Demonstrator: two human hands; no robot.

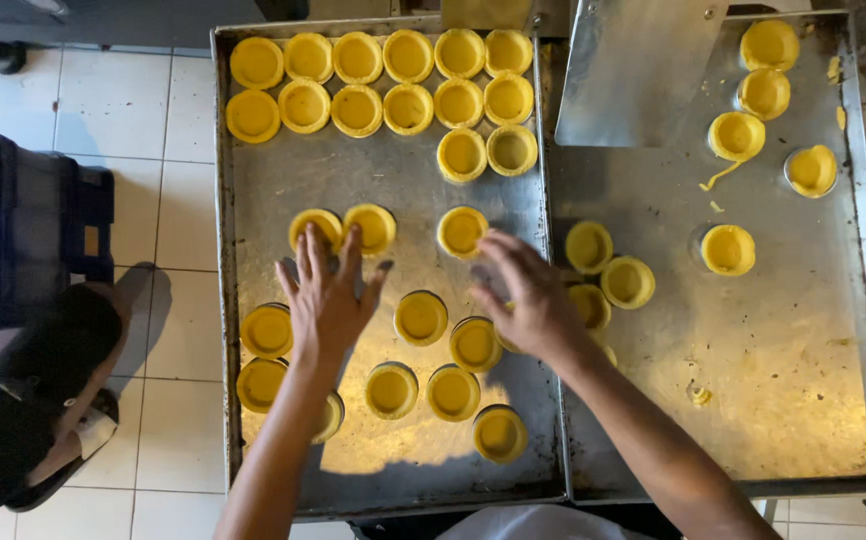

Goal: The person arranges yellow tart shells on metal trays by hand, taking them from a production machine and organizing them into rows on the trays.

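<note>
Hovering hands: left (325, 300), right (528, 295), both released | left tray (283, 180) rows: 14 tart shells (408, 82)

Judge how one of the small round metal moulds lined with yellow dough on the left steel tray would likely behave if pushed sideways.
The small dough-lined mould is squat and wide-based, so it would probably slide rather than tip. The steel tray looks smooth, which likely eases sliding. Its thin yellow dough rim seems soft, so a finger may dent it.

No packages, labels, signs or screens show anywhere in this view, on the trays or on the floor.
</note>
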